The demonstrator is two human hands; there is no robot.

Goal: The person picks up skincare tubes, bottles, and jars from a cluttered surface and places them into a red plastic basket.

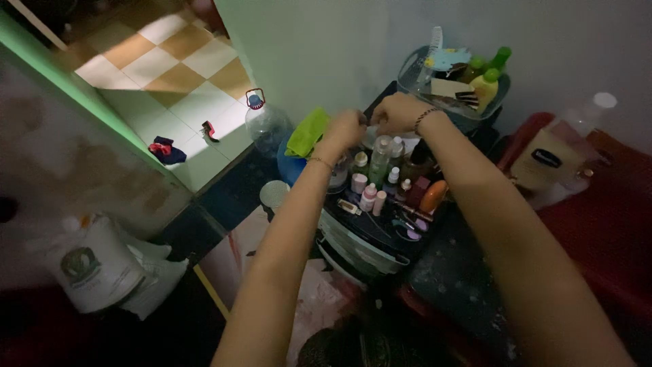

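Dim against the pale wall, a drawer unit [367, 248] carries crowded bottles [380, 160], mostly upright; above its far edge both hands, left [345, 130] and right [397, 112], pinch something small, unidentifiable, sorting apparently unfinished.

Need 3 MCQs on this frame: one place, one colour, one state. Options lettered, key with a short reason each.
1. Where does the big clear water jug stand?
A. on the tiled floor by the wall
B. on the red chair
C. in the clear basket

2. What colour is the cloth beside the left hand?
A. red
B. bright green
C. white

3. How are the two hands placed?
A. apart, resting flat
B. close together above the small bottles
C. one out of view

Key: 1 A, the jug sits on pale tiles at the wall's foot. 2 B, the cloth is lime green. 3 B, the left hand and right hand meet over the bottle cluster.
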